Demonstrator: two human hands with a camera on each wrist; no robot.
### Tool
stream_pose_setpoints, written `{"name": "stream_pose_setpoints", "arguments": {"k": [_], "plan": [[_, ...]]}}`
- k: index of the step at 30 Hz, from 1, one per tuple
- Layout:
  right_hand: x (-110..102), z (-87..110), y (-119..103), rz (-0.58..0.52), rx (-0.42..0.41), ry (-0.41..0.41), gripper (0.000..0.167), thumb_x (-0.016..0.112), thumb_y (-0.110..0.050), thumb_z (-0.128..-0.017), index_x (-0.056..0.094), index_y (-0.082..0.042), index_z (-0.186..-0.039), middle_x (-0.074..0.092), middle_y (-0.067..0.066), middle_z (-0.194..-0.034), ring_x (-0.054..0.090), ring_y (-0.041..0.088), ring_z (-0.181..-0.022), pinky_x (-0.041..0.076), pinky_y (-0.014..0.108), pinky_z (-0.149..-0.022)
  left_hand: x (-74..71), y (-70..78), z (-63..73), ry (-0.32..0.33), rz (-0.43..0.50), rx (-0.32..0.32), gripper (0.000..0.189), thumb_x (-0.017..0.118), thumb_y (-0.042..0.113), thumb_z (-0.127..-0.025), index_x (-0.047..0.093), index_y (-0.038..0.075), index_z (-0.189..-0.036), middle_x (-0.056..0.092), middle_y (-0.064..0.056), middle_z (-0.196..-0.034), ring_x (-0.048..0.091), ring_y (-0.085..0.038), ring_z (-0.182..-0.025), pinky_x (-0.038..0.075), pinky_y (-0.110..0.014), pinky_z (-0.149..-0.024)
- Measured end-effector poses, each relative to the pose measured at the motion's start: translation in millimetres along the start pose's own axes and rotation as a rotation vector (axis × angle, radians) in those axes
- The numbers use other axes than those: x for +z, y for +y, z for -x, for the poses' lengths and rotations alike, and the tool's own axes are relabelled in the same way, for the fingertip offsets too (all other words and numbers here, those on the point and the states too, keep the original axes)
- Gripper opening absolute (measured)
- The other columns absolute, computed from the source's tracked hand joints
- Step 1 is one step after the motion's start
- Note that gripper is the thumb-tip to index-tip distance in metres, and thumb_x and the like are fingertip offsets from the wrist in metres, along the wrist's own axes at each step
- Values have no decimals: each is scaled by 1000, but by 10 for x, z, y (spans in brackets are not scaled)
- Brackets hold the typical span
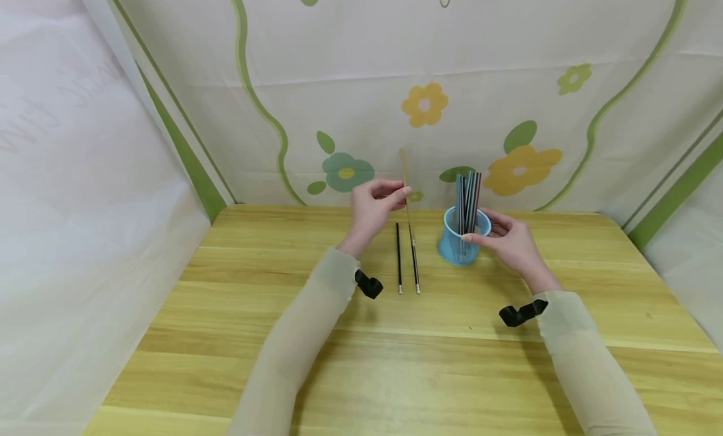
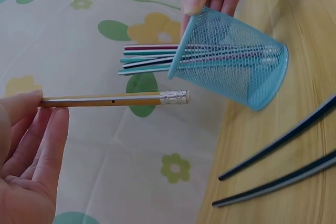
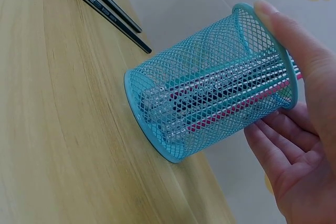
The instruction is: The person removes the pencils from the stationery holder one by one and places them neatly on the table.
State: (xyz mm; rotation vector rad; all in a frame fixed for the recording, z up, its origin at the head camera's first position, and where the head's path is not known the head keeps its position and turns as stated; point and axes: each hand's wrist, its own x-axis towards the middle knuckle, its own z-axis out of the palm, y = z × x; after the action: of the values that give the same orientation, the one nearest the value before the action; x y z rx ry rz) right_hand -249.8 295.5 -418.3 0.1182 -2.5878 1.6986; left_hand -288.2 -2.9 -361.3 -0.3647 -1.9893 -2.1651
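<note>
My left hand (image 1: 374, 207) pinches a yellow pencil (image 2: 110, 100) between thumb and fingers. Its silver ferrule and eraser end point down, overlapping a black pencil on the table in the head view. To the right stands a light blue mesh pencil cup (image 1: 450, 246), its rim gripped by my right hand (image 1: 513, 240), with the thumb on the near side and the other fingers behind. Several striped pencils (image 1: 467, 201) stand in the cup, eraser ends at the bottom as seen through the mesh in the right wrist view.
Two dark pencils, one on the left (image 1: 398, 257) and one on the right (image 1: 415, 270), lie side by side on the wooden table (image 1: 395, 361), left of the cup. A white flower-print cloth (image 1: 361, 66) hangs behind the table's back edge. Each wrist wears a black mount.
</note>
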Motion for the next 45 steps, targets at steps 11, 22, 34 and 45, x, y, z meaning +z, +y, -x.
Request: {"name": "stream_pose_setpoints", "arguments": {"k": [11, 22, 34, 45], "plan": [[24, -4, -14, 13, -4, 6, 86, 85, -38, -86, 44, -5, -154, 54, 20, -144, 56, 35, -128, 52, 13, -85, -290, -170, 90, -36, -68, -60, 23, 81, 11, -89, 75, -4, -106, 74, -12, -94, 73, -24, -79, 63, -33, -74], [23, -19, 0, 7, -3, 8, 86, 85, -37, -85, 44, -5, -153, 54, 21, -144, 56, 35, -128, 52, 13, -85, -378, -317, 178, -76, -116, -191, 16, 80, 8, -90, 77, -1, -104, 74, -13, -96, 74, -26, -81, 63, -33, -73], [20, -20, -3, 6, 0, 7, 87, 85, -38, -85, 43, -4, -154, 54, 21, -145, 56, 36, -128, 52, 12, -85, -458, -472, 224, -87, -154, -289, 17, 78, 5, -91, 75, -5, -105, 74, -15, -96, 74, -27, -80, 62, -43, -78], [27, -25, -7, 2, -6, 5, 84, 85, -33, -87, 44, -4, -154, 54, 21, -145, 56, 36, -128, 52, 13, -85, -502, -605, 244, -96, -205, -397, 20, 77, -1, -90, 74, -8, -108, 74, -17, -96, 74, -26, -78, 62, -39, -77]]}}
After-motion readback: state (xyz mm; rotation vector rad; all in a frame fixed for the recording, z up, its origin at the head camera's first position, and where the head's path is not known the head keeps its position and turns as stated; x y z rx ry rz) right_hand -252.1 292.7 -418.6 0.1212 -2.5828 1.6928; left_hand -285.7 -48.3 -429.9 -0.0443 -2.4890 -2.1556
